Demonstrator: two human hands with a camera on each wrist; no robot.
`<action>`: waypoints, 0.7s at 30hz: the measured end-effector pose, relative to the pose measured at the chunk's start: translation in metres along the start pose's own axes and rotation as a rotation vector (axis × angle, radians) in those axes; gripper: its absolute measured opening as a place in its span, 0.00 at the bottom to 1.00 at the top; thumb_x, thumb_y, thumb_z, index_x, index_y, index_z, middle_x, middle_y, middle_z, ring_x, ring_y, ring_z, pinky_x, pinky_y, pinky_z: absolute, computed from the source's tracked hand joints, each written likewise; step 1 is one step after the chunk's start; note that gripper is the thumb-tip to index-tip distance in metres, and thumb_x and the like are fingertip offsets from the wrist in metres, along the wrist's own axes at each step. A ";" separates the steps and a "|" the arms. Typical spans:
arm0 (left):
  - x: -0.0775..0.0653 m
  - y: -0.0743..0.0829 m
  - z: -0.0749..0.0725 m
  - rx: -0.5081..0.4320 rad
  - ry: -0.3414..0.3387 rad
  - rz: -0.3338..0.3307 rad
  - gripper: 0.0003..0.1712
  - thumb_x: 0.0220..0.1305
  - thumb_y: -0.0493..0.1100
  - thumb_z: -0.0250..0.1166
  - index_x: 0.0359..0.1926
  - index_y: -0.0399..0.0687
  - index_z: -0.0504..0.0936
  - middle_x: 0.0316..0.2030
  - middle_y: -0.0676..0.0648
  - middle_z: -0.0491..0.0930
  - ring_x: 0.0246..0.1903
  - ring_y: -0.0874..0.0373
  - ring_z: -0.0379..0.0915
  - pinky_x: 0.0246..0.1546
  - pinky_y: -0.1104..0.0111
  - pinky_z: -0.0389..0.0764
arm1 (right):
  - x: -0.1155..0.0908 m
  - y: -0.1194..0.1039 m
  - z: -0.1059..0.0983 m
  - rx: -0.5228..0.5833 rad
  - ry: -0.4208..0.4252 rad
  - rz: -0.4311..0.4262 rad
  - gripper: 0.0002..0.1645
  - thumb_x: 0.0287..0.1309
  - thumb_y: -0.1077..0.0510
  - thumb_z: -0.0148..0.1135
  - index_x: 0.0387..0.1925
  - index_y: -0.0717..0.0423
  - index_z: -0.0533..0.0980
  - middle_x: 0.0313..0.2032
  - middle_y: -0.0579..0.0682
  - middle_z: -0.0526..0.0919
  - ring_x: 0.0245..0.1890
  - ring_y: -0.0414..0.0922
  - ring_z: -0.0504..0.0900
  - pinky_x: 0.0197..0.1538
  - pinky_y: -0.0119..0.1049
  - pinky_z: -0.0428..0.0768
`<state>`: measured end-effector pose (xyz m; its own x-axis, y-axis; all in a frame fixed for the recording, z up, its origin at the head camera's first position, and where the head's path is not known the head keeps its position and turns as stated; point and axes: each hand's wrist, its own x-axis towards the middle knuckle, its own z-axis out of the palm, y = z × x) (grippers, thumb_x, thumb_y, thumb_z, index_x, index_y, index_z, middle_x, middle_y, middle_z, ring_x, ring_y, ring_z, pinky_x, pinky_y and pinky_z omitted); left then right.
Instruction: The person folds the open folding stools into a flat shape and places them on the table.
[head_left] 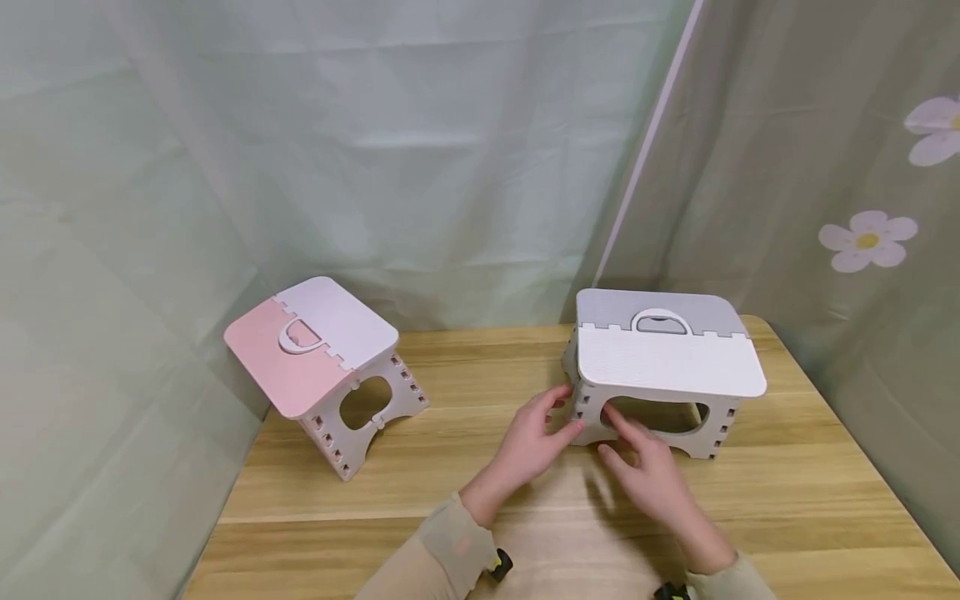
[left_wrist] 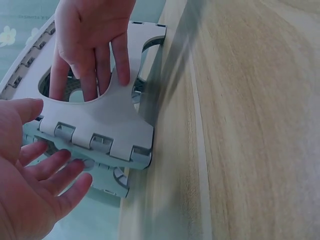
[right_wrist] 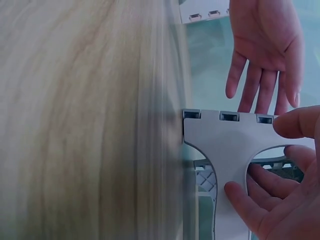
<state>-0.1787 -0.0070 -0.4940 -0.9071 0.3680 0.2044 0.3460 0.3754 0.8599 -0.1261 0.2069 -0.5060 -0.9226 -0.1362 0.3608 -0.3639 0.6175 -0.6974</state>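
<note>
A folding step stool (head_left: 671, 358) with a grey and white top stands unfolded at the right of the table. My left hand (head_left: 528, 442) is at its left end, fingers extended beside the slotted leg edge and thumb out in front. In the left wrist view these fingers (left_wrist: 60, 170) are spread and loosely bent. My right hand (head_left: 652, 475) is at the front leg panel (right_wrist: 227, 135), several fingers reaching into its oval opening. In the left wrist view the right hand's little finger (left_wrist: 121, 60) lies outside the opening, against the panel.
A second folding stool (head_left: 322, 346), pink and white, stands unfolded at the left, turned at an angle. Both stools are on a wooden table (head_left: 480, 500). Pale green curtains (head_left: 450, 167) hang behind and at the sides, with flowers printed on the right one.
</note>
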 end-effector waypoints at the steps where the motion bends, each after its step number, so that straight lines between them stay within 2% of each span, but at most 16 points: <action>1: 0.000 -0.001 0.000 -0.004 0.000 0.000 0.34 0.76 0.49 0.69 0.75 0.41 0.73 0.69 0.45 0.78 0.64 0.46 0.76 0.60 0.54 0.80 | 0.000 0.000 0.001 0.000 -0.007 0.002 0.37 0.64 0.66 0.73 0.74 0.60 0.74 0.61 0.62 0.84 0.47 0.59 0.88 0.52 0.60 0.85; 11: -0.003 -0.010 -0.005 0.033 0.052 0.024 0.34 0.73 0.47 0.72 0.74 0.41 0.74 0.68 0.42 0.79 0.66 0.44 0.76 0.60 0.55 0.80 | 0.005 -0.005 0.008 0.021 -0.036 0.002 0.38 0.60 0.69 0.71 0.73 0.59 0.75 0.59 0.62 0.85 0.47 0.57 0.88 0.51 0.56 0.86; 17: -0.005 -0.013 -0.010 0.040 0.063 -0.010 0.35 0.73 0.48 0.72 0.75 0.43 0.73 0.69 0.43 0.78 0.68 0.46 0.74 0.62 0.52 0.79 | 0.008 -0.008 0.014 0.045 -0.056 -0.010 0.39 0.59 0.71 0.70 0.72 0.58 0.76 0.61 0.62 0.84 0.48 0.57 0.88 0.52 0.54 0.86; 21: -0.007 -0.016 -0.013 0.047 0.075 -0.028 0.35 0.73 0.48 0.72 0.75 0.42 0.73 0.70 0.42 0.77 0.69 0.48 0.73 0.67 0.50 0.75 | 0.011 -0.011 0.019 0.064 -0.082 -0.008 0.38 0.59 0.71 0.69 0.72 0.57 0.76 0.63 0.61 0.83 0.49 0.56 0.89 0.52 0.52 0.86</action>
<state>-0.1814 -0.0266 -0.5031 -0.9312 0.2932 0.2165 0.3298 0.4249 0.8430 -0.1347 0.1843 -0.5061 -0.9260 -0.2060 0.3164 -0.3765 0.5658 -0.7336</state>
